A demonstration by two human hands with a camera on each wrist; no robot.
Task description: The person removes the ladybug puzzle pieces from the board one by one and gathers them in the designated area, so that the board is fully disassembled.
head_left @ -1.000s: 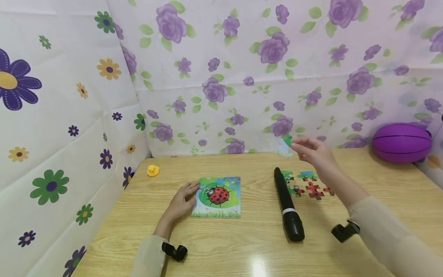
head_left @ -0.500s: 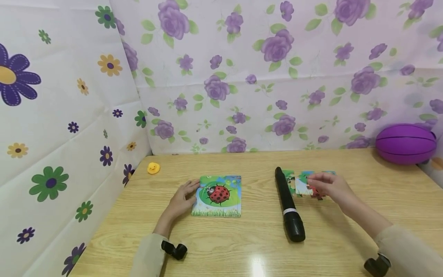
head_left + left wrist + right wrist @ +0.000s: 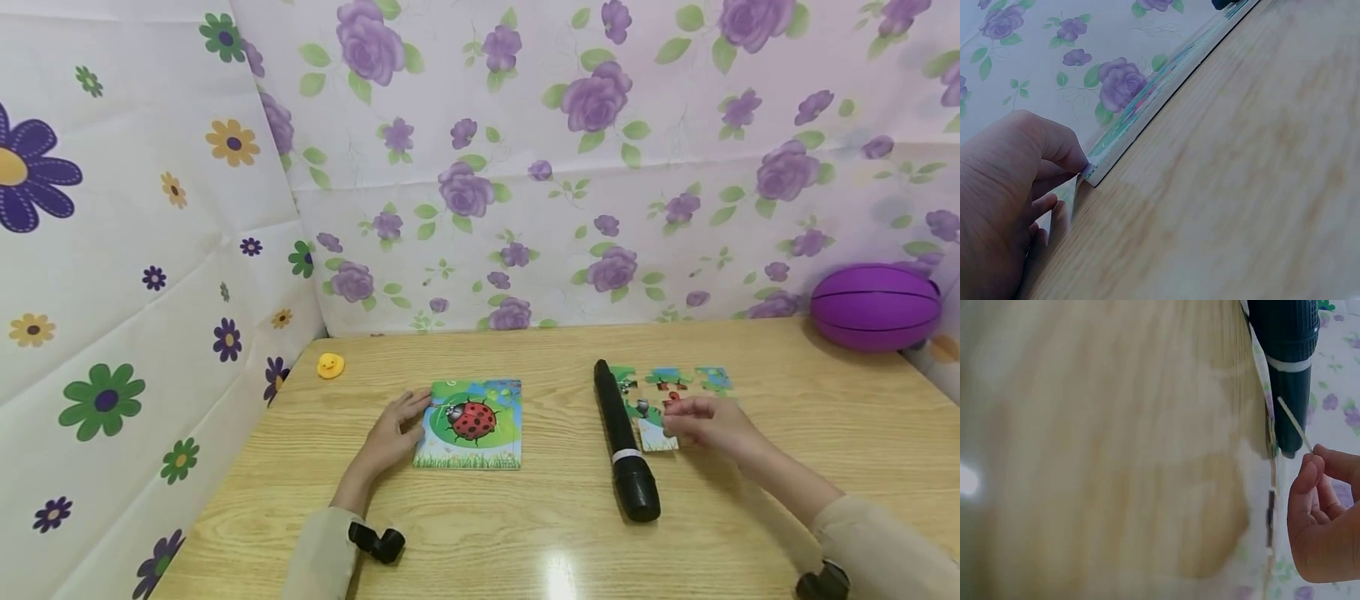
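Note:
My right hand (image 3: 708,425) pinches a puzzle piece (image 3: 658,436) with a pale lower part, between thumb and fingertips. In the right wrist view the puzzle piece (image 3: 1295,425) shows edge-on, tilted. Several loose ladybird puzzle pieces (image 3: 666,375) lie around and behind that hand, some partly hidden by it. On the left lies a square ladybird picture board (image 3: 468,457), flat on the table. Fingers of my left hand (image 3: 390,437) rest at its left edge; in the left wrist view the fingertips touch a corner of the board (image 3: 1119,140).
A black microphone (image 3: 628,467) with a white band lies between the board and the loose pieces. A yellow toy duck (image 3: 331,365) sits at the back left of the wooden table (image 3: 480,533). A purple ball (image 3: 876,308) stands at the back right, by the flowered cloth (image 3: 465,250).
My right hand has come down from near the back cloth to the loose pieces, then drawn the held puzzle piece slightly nearer. The left hand and the board have stayed in place.

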